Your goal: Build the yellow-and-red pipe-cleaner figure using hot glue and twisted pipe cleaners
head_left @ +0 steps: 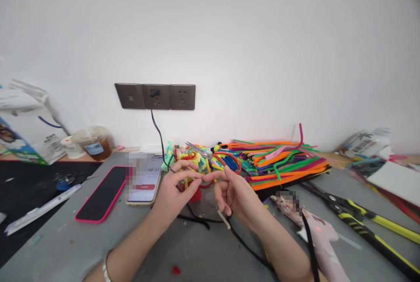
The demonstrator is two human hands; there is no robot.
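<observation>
My left hand [180, 186] is closed, thumb and fingers brought together; anything between the tips is too small to make out. Its fingertips meet the tip of the index finger of my right hand [234, 192]. The other fingers of that hand are curled, and a short beige fuzzy stem [224, 221], like a pipe cleaner, sticks out below them. Just beyond both hands lies a pile of small coloured pipe-cleaner pieces [183, 153]. Scissors with orange-red handles [238, 161] rest on it, blades to the left. A red object [196, 195] is partly hidden behind my left hand.
Long pipe cleaners [285, 159] are heaped at back right, near large black-and-yellow cutters [357, 216]. Two phones lie left, one pink-edged [103, 194], one lit [144, 186]. A black cable [157, 129] runs from the wall socket [155, 97]. A drink cup [95, 144] stands back left.
</observation>
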